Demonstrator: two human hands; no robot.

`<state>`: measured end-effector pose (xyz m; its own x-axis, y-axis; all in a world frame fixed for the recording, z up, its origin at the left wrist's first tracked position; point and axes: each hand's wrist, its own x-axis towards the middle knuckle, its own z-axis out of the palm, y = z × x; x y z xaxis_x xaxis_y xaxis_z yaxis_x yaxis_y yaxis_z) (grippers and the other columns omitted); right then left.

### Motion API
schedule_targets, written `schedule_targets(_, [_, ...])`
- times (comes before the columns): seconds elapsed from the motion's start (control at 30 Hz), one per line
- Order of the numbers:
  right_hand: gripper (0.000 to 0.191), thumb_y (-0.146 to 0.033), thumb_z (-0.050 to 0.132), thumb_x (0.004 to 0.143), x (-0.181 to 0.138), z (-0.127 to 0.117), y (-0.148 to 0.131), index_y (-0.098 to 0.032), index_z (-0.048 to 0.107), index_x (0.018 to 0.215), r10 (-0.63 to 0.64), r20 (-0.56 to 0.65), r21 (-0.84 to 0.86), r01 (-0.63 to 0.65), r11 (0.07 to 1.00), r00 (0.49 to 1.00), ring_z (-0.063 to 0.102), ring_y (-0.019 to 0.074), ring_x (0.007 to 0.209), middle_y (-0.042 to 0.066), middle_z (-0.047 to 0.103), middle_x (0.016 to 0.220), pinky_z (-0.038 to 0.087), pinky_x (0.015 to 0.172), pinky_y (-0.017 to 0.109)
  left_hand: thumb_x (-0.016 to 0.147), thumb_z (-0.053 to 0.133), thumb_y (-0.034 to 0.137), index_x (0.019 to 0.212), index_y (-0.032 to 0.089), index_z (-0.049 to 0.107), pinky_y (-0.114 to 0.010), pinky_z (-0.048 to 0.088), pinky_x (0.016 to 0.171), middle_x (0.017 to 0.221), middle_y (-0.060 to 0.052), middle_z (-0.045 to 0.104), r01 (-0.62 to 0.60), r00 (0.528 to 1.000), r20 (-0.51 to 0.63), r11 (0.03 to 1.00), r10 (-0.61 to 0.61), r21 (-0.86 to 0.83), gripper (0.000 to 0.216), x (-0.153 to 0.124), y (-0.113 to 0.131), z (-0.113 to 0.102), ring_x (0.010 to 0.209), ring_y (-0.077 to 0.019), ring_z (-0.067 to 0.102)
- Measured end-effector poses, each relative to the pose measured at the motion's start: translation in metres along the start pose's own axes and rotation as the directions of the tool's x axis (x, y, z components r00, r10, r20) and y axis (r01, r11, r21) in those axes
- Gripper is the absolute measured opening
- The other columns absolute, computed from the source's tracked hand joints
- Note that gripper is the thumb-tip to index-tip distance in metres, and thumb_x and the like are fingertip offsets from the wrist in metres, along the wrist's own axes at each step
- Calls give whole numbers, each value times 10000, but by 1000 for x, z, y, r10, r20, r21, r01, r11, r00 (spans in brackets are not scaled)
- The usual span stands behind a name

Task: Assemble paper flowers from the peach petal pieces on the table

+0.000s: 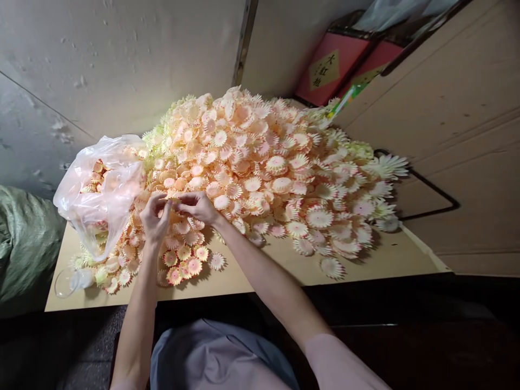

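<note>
A large heap of artificial flower petal discs (252, 157), pale pink, cream and yellowish with serrated edges, covers much of the tabletop. At its front left, my left hand (156, 218) and my right hand (200, 208) meet, fingertips pinched close together. Whatever is between the fingers is small and blends with the discs behind it. Just below the hands lies a small cluster of red-edged flower discs (184, 264). Left of my left hand stands a translucent plastic bag (116, 187) holding darker red-edged discs.
A clear cup (67, 283) lies at the left front corner of the pale table (268, 271). A green woven sack (28, 249) stands at the left. Behind are red boxes (331, 65); cardboard (455, 135) borders the right, with a bent dark metal rod (439, 195).
</note>
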<state>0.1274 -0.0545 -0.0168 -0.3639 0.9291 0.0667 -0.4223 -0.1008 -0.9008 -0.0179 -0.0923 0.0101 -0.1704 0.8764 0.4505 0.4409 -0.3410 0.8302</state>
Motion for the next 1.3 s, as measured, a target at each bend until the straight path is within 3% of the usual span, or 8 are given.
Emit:
schedule_targets(0.17, [339, -338, 881, 547, 3, 0, 4, -181, 735, 810, -88, -98, 5, 89, 996, 991, 682, 131, 713, 9, 758, 805, 569, 729, 273, 843, 646, 335, 890, 157, 707, -286, 548, 767, 866, -70, 716, -138, 990, 16, 985, 137, 99, 194, 5, -13, 6, 800, -170, 678])
schedule_targets(0.3, [395, -343, 903, 492, 3, 0, 4, -169, 710, 789, -53, -152, -8, 53, 999, 987, 647, 124, 592, 3, 734, 711, 545, 570, 249, 846, 652, 320, 861, 161, 742, -296, 540, 770, 875, -86, 706, -199, 980, -5, 972, 201, 122, 184, 5, -17, 4, 815, -179, 668])
schedule_targets(0.4, [434, -358, 899, 513, 1, -1, 4, -159, 694, 839, -29, -146, -44, 22, 999, 989, 601, 104, 519, -13, 699, 633, 492, 493, 220, 873, 631, 336, 945, 155, 747, -289, 540, 756, 913, -98, 712, -160, 987, 31, 984, 158, 83, 226, 0, -18, 2, 811, -175, 671])
schedule_targets(0.63, [484, -416, 873, 566, -3, -2, 2, -194, 578, 879, -71, -91, -96, 62, 993, 993, 648, 126, 556, -25, 687, 619, 504, 557, 221, 840, 689, 384, 1054, 154, 716, -254, 529, 699, 917, -87, 711, -51, 998, 43, 996, 54, -67, 315, -4, -28, 2, 782, -157, 664])
schedule_targets(0.87, [522, -419, 856, 569, -1, 1, 2, -225, 467, 858, -110, -111, -166, 91, 982, 988, 615, 108, 536, -75, 617, 580, 427, 510, 181, 782, 751, 379, 932, 170, 724, -257, 524, 731, 893, -65, 698, -60, 997, 38, 990, 65, -131, 259, -1, -31, 1, 803, -157, 654])
schedule_targets(1.1, [515, -433, 811, 623, 1, 1, 2, -240, 398, 861, -180, -81, -189, 162, 969, 980, 589, 97, 568, -84, 600, 623, 441, 563, 199, 705, 809, 373, 958, 154, 714, -248, 530, 724, 873, -47, 702, 89, 990, 129, 953, -53, -290, 348, 3, -30, 1, 773, -141, 663])
schedule_targets(1.3, [490, -417, 794, 652, -2, 5, -3, -240, 376, 837, -239, -73, -247, 215, 945, 968, 550, 89, 567, -90, 564, 616, 409, 565, 199, 627, 859, 337, 916, 144, 724, -242, 546, 698, 856, -50, 722, 154, 985, 123, 929, -118, -335, 372, 4, -23, -1, 737, -135, 675])
